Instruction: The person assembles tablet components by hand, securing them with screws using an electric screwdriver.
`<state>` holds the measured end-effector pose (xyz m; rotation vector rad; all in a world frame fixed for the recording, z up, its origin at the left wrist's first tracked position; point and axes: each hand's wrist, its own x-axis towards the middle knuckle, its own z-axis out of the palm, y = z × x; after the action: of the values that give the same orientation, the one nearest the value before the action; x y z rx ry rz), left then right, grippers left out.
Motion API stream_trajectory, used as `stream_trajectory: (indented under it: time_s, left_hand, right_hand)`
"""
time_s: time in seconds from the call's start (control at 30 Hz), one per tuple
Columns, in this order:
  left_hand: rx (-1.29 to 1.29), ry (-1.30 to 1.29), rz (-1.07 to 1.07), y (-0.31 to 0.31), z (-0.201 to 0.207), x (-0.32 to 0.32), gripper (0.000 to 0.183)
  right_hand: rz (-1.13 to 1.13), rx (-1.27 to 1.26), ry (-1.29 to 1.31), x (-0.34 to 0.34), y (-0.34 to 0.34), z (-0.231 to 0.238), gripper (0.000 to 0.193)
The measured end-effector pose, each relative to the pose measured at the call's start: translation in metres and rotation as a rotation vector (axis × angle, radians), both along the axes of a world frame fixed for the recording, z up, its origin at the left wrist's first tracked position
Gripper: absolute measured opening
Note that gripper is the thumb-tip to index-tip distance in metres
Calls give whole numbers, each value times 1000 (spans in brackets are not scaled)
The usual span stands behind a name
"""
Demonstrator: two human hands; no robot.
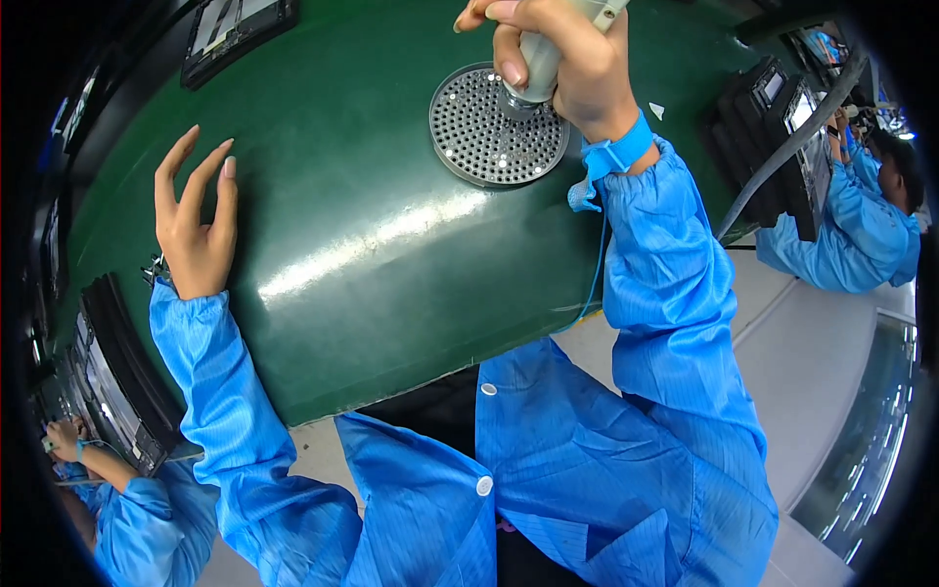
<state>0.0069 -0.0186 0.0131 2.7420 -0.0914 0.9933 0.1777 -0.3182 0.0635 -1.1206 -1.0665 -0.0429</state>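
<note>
My right hand [589, 73] is wrapped round a pale, thick-bodied electric screwdriver [538, 68] at the top of the view. Its metal nose points down over a round grey screw tray [469, 132], full of small holes, with a few bright dots that look like screws. The tip itself is hidden behind the nose, so contact cannot be told. Over the left part of the green work surface [342, 215], my left hand [199, 230] is held with its fingers stretched and apart, holding nothing. A blue wrist strap [618, 155] with a thin cord circles my right wrist.
Dark flat device frames are stacked at the right [782, 127] and lower left [122, 382]; another frame [235, 39] lies top left. A grey hose [797, 132] arches at the right. A white scrap [656, 112] lies by my right wrist. Co-workers in blue sit on both sides.
</note>
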Motion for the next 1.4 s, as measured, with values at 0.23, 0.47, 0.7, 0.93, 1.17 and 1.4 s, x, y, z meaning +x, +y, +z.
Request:
stream_trajectory:
  time_s: [0.23, 0.47, 0.7, 0.93, 1.17, 1.4]
  left_hand:
    - [-20, 26, -17, -1, -3, 2, 21]
    - [-40, 49, -33, -1, -3, 0, 21]
    - [-65, 39, -43, -2, -5, -2, 21]
    - [-82, 25, -28, 2, -4, -3, 19]
    - [-29, -10, -91, -13, 6, 12, 21]
    - [30, -92, -202, -42, 5, 66, 39]
  right_hand:
    - [-14, -44, 31, -7, -3, 3, 14]
    - [-74, -105, 173, -12, -5, 3, 14]
    - [-227, -277, 398, -27, -4, 17, 17]
    - [-125, -157, 345, -24, 0, 7, 19]
    - [-124, -34, 221, -19, -10, 18, 16]
    - [-267, -122, -68, -31, 10, 22, 18]
